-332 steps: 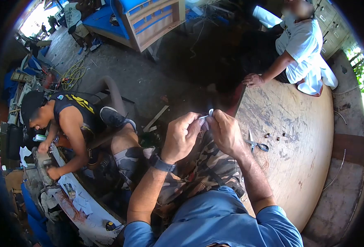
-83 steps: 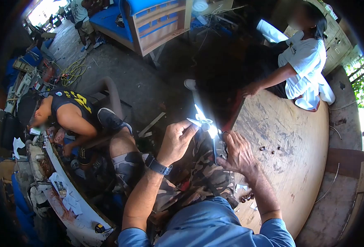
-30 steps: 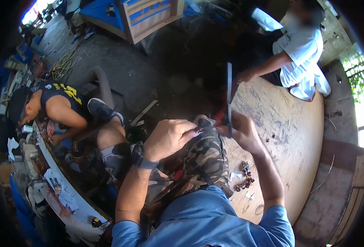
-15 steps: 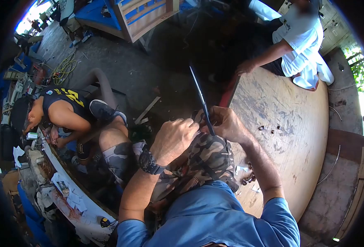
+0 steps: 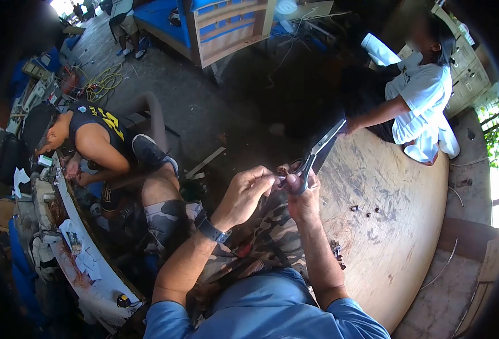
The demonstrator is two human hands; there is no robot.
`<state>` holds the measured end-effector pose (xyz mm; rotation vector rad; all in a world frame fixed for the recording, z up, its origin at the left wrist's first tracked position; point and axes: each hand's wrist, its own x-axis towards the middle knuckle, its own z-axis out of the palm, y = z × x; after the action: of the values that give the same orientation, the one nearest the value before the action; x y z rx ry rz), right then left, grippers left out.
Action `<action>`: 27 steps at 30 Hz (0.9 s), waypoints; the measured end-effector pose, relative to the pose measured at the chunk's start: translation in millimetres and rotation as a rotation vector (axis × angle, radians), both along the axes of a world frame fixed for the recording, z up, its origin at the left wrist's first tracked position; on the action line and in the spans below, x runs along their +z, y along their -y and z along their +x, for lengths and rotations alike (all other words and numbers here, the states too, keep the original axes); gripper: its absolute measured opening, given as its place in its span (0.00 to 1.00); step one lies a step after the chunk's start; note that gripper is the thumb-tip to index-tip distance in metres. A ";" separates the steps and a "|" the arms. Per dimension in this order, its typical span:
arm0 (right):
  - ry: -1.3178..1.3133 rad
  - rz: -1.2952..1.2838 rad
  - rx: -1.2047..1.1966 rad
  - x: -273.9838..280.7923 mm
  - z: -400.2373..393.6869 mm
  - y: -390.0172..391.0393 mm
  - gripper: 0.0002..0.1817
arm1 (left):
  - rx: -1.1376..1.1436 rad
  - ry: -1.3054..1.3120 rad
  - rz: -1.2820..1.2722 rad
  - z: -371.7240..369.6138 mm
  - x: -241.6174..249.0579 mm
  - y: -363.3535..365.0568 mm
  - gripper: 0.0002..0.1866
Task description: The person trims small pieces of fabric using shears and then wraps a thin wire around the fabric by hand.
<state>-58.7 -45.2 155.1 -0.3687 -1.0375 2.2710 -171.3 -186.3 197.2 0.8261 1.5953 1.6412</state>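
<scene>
Black-handled scissors are held in my right hand, their blades pointing up and to the right. The fingers of my right hand are wrapped at the handles. My left hand is closed in a pinch beside it, and the fingertips of both hands nearly meet around a small brownish piece. What my left fingertips pinch is too small to make out. A dark watch is on my left wrist. Both hands are above my camouflage-clad lap.
A wooden tabletop on the right bears several small dark pieces. One person in a white shirt sits at its far edge. Another in a dark vest bends over a cluttered bench at left, with a tape measure nearby.
The scissors have tilted to the right, with the handles now clearer. My right hand has turned upright, and my left hand has shifted slightly. The whole view has moved a little.
</scene>
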 end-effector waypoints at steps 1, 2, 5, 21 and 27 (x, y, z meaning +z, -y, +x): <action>-0.001 -0.010 0.037 0.6 1.5 -2.1 0.18 | 0.001 -0.012 0.020 -0.9 -1.6 -0.4 0.10; 0.064 0.073 0.006 -2.3 3.1 -5.1 0.18 | 0.001 -0.023 0.040 -0.7 -2.9 -0.7 0.09; 0.242 0.397 -0.128 11.1 3.3 -6.8 0.15 | 0.123 -0.161 0.025 3.2 -0.9 -3.0 0.08; 0.451 0.940 -0.123 49.0 15.8 -8.7 0.10 | 0.085 -0.240 -0.044 -0.3 11.0 1.0 0.09; 0.413 0.788 -0.022 51.5 17.7 -14.2 0.10 | -0.158 -0.280 0.029 -15.7 5.3 6.4 0.14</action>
<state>-41.0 -31.1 206.6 -0.5023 -2.0052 1.6085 -187.0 -192.7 202.5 1.2086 1.6475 1.4893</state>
